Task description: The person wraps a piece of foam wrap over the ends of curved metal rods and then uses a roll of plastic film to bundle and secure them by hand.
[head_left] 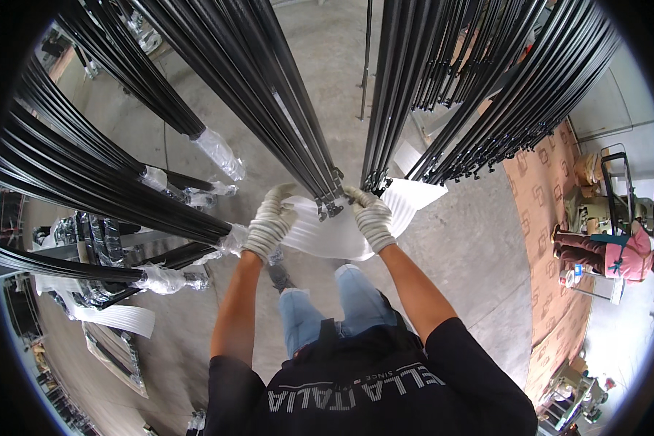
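Left hand: white ribbed glove [267, 231], fingers curled at the left edge of the sheet; cannot tell whether they pinch it.
Right hand: matching glove [374, 220], fingers bent beside the bar ends, over the sheet; closure cannot be told.
Sheet: white, ribbed, thin [325, 240], spread beneath the ends of the central black bars [272, 116], between the hands and beyond the right.
Left side: black bundles [116, 192], ends in clear plastic wrap [220, 152].
Right side: brown patterned floor covering [548, 218]; person in pink [630, 256].
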Available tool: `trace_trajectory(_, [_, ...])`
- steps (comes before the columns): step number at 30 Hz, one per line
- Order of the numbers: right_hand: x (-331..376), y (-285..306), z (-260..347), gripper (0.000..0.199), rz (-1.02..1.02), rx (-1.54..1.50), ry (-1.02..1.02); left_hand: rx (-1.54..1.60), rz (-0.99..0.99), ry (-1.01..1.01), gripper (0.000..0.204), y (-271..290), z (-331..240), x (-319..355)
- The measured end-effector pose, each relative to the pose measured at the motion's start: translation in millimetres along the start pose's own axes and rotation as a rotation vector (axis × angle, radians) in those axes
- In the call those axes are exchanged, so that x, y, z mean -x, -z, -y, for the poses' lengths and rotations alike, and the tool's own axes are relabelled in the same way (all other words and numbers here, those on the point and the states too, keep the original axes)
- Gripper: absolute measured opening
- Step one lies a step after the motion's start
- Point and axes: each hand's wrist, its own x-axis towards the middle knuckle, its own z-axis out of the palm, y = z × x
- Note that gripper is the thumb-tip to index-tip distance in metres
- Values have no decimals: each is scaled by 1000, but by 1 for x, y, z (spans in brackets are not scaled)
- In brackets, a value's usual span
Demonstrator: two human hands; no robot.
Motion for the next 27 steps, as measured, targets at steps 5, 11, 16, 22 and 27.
trace_trajectory(5, [-11,17,14,27,189,257,289,-238,71,-162,39,-14,-14,-24])
trace_trajectory(11, [-14,11,56,24,151,172,70,319,136,21,37,-29,-10,-47])
trace_trajectory(16, [-34,-9,29,16,122,181,210,188,464,268,30,-31,-20,-64])
trace_trajectory(22, [-31,-1,19,11,90,220,244,173,353,118,27,-18,-36,-47])
trace_trajectory(27, [-27,-1,13,14,346,168,264,131,363,82,26,-9,-34,-42])
